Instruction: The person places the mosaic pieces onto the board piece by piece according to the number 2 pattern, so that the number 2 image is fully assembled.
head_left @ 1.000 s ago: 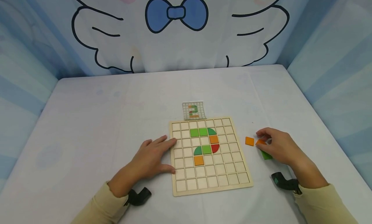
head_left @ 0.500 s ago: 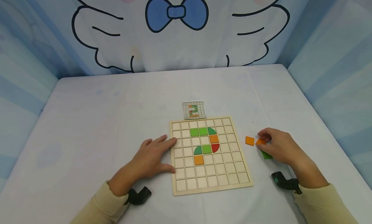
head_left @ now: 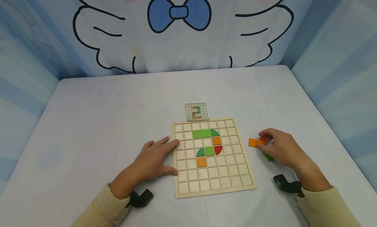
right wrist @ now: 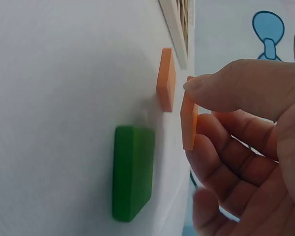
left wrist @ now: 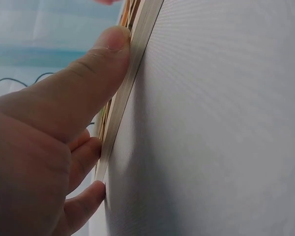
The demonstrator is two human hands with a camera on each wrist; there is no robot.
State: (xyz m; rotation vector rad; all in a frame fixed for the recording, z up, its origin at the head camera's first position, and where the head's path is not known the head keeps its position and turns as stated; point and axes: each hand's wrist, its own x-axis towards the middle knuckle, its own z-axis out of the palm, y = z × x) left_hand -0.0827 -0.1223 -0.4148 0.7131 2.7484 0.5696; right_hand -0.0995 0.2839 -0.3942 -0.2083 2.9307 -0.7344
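Note:
My right hand (head_left: 281,148) pinches an orange square tile (right wrist: 188,120) between thumb and fingertips, lifted off the cloth in the right wrist view. Just beyond it another orange tile (right wrist: 166,81) lies flat; the held one overlaps it in the head view. A green tile (right wrist: 132,172) lies under the right hand, partly hidden from above. At the left edge of the wooden grid board (head_left: 188,187), my left hand (head_left: 154,160) rests with fingers spread, its thumb (left wrist: 113,42) and fingertips touching the rim. Green, orange and red pieces sit in the board's middle cells.
A small card (head_left: 195,112) printed with a coloured grid pattern lies against the board's far edge. White cloth covers the table (head_left: 103,122). Patterned fabric (head_left: 179,50) hangs behind it and along both sides.
My right hand has shifted slightly left and raised the orange tile, bringing it over beside the other orange one. The left hand and board have stayed still.

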